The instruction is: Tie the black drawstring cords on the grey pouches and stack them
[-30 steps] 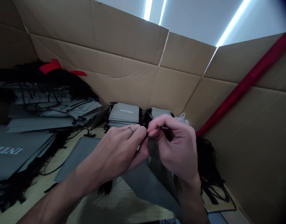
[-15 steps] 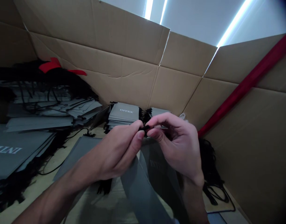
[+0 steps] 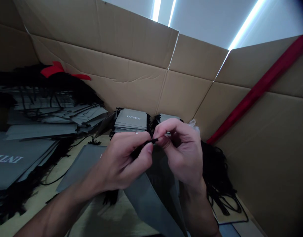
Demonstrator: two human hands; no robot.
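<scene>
A short bit of black cord [image 3: 153, 141] is pinched between the thumb and fingers of my left hand [image 3: 125, 159]. My right hand [image 3: 183, 149] closes thumb and forefinger on the same cord, its fingertips almost touching the left ones. Beneath both hands hangs a grey drawstring bag [image 3: 148, 199], its upper edge partly covered by the fingers. Another grey bag [image 3: 79, 166] lies flat on the table behind my left forearm.
Stacked grey bags marked INTEX [image 3: 130, 120] stand against the cardboard wall [image 3: 131, 79]. A large bag pile [image 3: 42, 128] fills the left side, with red strips [image 3: 54, 69] on top. Black cords [image 3: 219, 174] lie at right, below a slanting red band [image 3: 260, 87].
My right hand has shifted a little left and down, closer to the left fingers. The hanging bag has swung slightly left.
</scene>
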